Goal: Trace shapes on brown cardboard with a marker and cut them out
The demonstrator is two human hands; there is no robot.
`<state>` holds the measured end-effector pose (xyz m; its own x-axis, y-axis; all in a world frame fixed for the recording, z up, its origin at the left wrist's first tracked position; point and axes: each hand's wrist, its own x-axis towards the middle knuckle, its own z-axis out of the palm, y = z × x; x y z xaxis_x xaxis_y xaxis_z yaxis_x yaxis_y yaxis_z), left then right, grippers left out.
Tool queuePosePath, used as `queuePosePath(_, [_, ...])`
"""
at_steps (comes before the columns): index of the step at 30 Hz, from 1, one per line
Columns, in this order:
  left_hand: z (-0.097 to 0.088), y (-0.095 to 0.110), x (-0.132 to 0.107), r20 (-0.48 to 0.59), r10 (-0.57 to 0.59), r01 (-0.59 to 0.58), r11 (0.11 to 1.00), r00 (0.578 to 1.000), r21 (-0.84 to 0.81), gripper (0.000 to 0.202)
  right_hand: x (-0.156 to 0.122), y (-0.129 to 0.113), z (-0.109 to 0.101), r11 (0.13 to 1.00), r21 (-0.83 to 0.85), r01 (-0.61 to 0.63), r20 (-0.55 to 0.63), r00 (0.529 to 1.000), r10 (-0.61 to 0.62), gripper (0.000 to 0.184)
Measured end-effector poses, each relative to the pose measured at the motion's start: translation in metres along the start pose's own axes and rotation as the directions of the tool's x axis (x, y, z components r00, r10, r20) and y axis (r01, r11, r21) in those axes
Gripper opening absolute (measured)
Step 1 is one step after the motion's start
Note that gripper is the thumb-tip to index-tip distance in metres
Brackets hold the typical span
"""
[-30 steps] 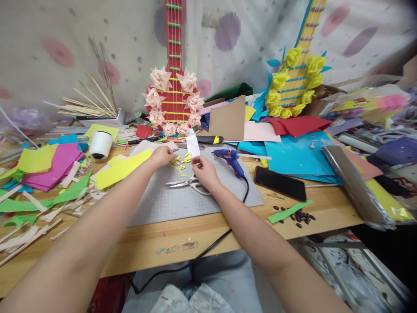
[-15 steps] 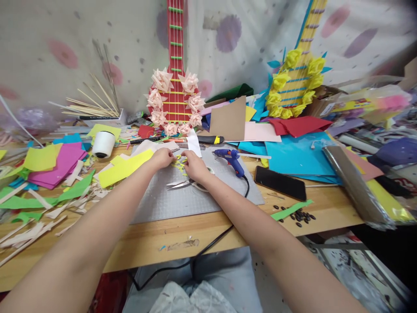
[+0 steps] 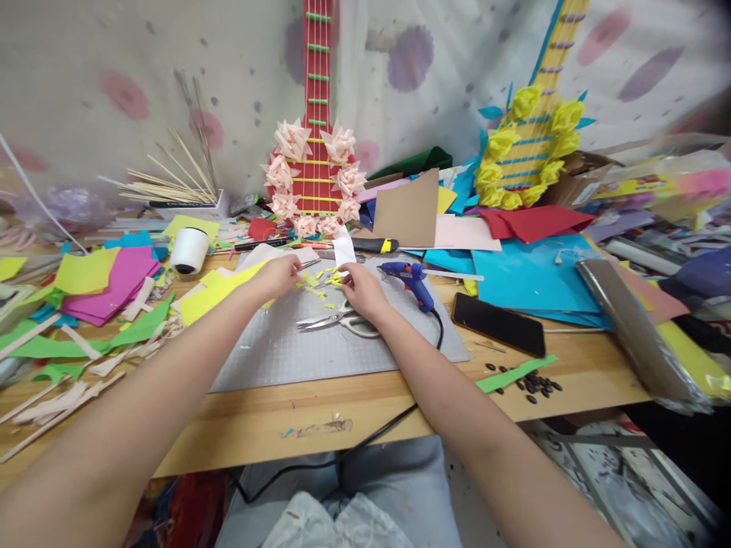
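My left hand [image 3: 281, 275] is closed at the left edge of a scatter of small yellow paper pieces [image 3: 323, 280]; whatever its fingertips pinch is too small to make out. A thin silvery tool tip [image 3: 311, 262] shows just beyond these fingers; I cannot tell whether they touch it. On the other side of the pieces, my right hand [image 3: 365, 293] has its fingers curled close together over the yellow bits, their contents partly hidden. Scissors [image 3: 323, 320] lie with blades parted on the grey cutting mat [image 3: 274, 358], their handles just below my right hand. A white paper piece [image 3: 344, 247] lies behind it.
A blue glue gun [image 3: 414, 283] and black phone [image 3: 499, 323] lie to the right, near black beads [image 3: 531, 384]. Yellow paper [image 3: 220, 293], a white roll [image 3: 189, 250] and scraps lie left. Behind stand a red guitar-shaped craft [image 3: 316, 179] and a yellow one [image 3: 528, 156].
My hands have moved apart, the left one leftward, exposing more yellow pieces between them. The view has shifted slightly, so the scene sits farther right.
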<state>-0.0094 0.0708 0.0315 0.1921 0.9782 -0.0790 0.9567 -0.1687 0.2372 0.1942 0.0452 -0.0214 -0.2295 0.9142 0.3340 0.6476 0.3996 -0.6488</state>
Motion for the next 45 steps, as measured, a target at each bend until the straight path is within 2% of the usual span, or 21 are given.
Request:
queuePosePath(3, [0.013, 0.012, -0.003, 0.046, 0.062, -0.062, 0.998, 0.997, -0.007, 0.032, -0.002, -0.002, -0.001, 1.000, -0.018, -0.020, 0.007, 1.000, 0.021, 0.036])
queuePosePath(8, [0.024, 0.013, -0.003, 0.001, 0.028, -0.028, 0.999, 1.000, 0.018, 0.024, -0.003, -0.003, -0.002, 0.998, -0.065, 0.008, 0.041, 0.999, -0.005, 0.038])
queuePosePath(13, [0.023, -0.003, -0.004, -0.011, 0.055, -0.055, 0.998, 0.998, 0.011, 0.010, -0.003, -0.005, -0.002, 0.996, -0.092, 0.001, 0.066, 0.998, 0.005, 0.037])
queuePosePath(19, [0.018, -0.024, -0.008, 0.015, 0.128, -0.127, 0.989, 0.992, -0.074, 0.011, -0.003, -0.007, -0.003, 0.991, -0.137, 0.006, 0.075, 0.997, 0.004, 0.032])
queuePosePath(21, [0.015, -0.028, -0.008, 0.003, 0.115, -0.115, 0.991, 0.993, -0.071, 0.011, -0.002, -0.006, -0.002, 0.987, -0.160, 0.014, 0.073, 0.997, -0.002, 0.030])
queuePosePath(25, [0.011, -0.022, -0.005, -0.046, 0.059, -0.059, 0.998, 0.997, -0.009, 0.023, -0.001, -0.004, 0.000, 0.977, -0.212, 0.025, 0.087, 0.996, -0.007, 0.027])
queuePosePath(28, [0.013, -0.013, -0.001, -0.003, 0.148, -0.148, 0.989, 0.989, 0.020, 0.036, -0.001, -0.004, 0.000, 0.969, -0.244, 0.020, 0.091, 0.996, 0.002, 0.025])
queuePosePath(30, [0.017, -0.010, 0.003, 0.025, 0.212, -0.213, 0.976, 0.977, 0.052, 0.033, -0.001, -0.004, -0.001, 0.968, -0.249, 0.016, 0.091, 0.996, 0.007, 0.024])
queuePosePath(33, [0.022, -0.011, 0.008, 0.029, 0.227, -0.229, 0.968, 0.973, 0.098, 0.024, 0.000, -0.005, -0.001, 0.972, -0.233, 0.017, 0.100, 0.995, 0.006, 0.024])
queuePosePath(39, [0.017, -0.030, 0.008, 0.040, 0.219, -0.222, 0.964, 0.975, 0.145, 0.017, 0.000, -0.002, 0.000, 0.972, -0.232, 0.021, 0.098, 0.995, 0.002, 0.024])
queuePosePath(45, [0.008, -0.067, 0.007, 0.089, 0.049, -0.072, 0.955, 0.995, 0.287, 0.010, 0.000, -0.001, 0.000, 0.971, -0.238, 0.011, 0.096, 0.995, 0.012, 0.025])
